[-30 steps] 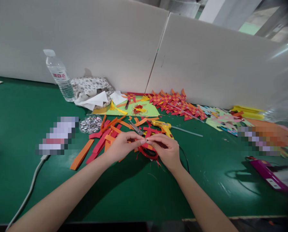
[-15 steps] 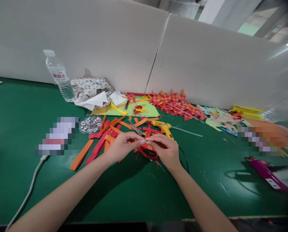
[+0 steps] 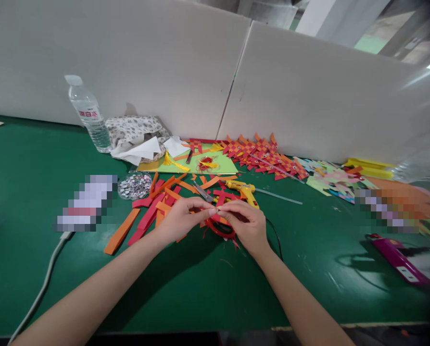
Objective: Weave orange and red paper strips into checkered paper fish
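My left hand point(image 3: 186, 217) and my right hand point(image 3: 246, 223) meet fingertip to fingertip above the table's middle. Each one is closed in a pinch, and a tiny dark item between the fingertips is too small to name. Beneath them lie red-handled scissors point(image 3: 221, 231), their blades pointing away, partly covered by the hands. Red and orange paper strips point(image 3: 148, 217) spread out to the left of my left hand. Just beyond my right hand rests a yellow glue gun point(image 3: 244, 189) with a clear glue stick point(image 3: 280, 196) in its back. A round container of googly eyes point(image 3: 134, 185) sits farther left.
Woven red and orange paper fish point(image 3: 265, 156) are piled by the grey partition point(image 3: 309, 96). Tassels lie on a light green sheet point(image 3: 222, 166). A water bottle point(image 3: 90, 115), a patterned pouch point(image 3: 137, 127), a blurred-out phone point(image 3: 87, 202) with a cable, and a purple power strip point(image 3: 398, 259) stand around.
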### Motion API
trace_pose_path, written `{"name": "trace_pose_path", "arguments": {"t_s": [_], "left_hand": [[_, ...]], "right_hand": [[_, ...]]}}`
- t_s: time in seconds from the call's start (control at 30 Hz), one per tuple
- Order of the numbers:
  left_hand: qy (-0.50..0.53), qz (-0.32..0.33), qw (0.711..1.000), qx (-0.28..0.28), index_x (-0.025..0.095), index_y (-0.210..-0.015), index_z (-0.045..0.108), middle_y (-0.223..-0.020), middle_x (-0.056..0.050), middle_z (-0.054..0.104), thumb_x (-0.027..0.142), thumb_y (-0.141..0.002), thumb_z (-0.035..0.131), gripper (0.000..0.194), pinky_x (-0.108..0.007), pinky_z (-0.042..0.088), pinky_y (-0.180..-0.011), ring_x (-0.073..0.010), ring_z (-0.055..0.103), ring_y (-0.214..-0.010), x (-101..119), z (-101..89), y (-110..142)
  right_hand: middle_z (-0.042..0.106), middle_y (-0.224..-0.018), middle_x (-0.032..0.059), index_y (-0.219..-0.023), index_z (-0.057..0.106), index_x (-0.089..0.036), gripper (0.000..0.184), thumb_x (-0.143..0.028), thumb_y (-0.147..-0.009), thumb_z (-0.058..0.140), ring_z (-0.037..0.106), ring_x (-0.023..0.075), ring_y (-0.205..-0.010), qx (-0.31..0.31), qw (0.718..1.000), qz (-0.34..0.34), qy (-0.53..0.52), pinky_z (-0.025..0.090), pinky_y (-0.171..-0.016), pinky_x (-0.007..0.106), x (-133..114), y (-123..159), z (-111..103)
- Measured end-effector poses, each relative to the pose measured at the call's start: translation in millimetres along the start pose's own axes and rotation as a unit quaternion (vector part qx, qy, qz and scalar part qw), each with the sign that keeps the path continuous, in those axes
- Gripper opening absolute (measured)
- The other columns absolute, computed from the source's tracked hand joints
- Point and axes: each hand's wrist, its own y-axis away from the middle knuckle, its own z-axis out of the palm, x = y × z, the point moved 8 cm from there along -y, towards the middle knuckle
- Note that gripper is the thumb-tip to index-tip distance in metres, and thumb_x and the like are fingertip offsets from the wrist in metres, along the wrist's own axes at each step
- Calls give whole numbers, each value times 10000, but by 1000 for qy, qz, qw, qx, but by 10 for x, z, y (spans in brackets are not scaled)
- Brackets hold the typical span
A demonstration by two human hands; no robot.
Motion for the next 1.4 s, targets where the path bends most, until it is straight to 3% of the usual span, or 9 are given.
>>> {"name": "trace_pose_path", "arguments": {"t_s": [0.23,0.53,1.07,1.4], "left_hand": [[10,-13,1000,5,151,-806,710,-788,-45,648,386,-756,621,256,-240,430,-609,-119,533,-644,-42,-5,-1],[73,-117,990,16,167,-804,707,-634,3,624,412,-703,673,267,-198,305,-464,-76,457,-517,-155,19,43],[124,-137,983,15,163,-741,698,-597,14,596,407,-671,700,254,-206,294,-462,-70,455,-512,-150,51,52],[142,-144,979,10,177,-755,682,-600,24,577,412,-666,713,253,-188,298,-464,-62,461,-524,-251,52,39]], "right_hand": [[692,-773,12,-776,709,-239,104,-152,-765,652,641,153,-736,-1,1000,-19,9,515,-692,280,-33,5,18],[673,-793,5,-813,724,-261,133,-156,-754,667,632,141,-744,8,1000,-6,-27,516,-678,264,-22,-6,9],[699,-823,13,-849,723,-268,191,-122,-733,682,650,153,-758,-3,999,-43,-29,528,-716,292,-114,8,-2],[698,-820,12,-826,720,-259,138,-153,-759,663,650,150,-768,-10,999,-14,-38,528,-735,286,-72,-8,27]]}}
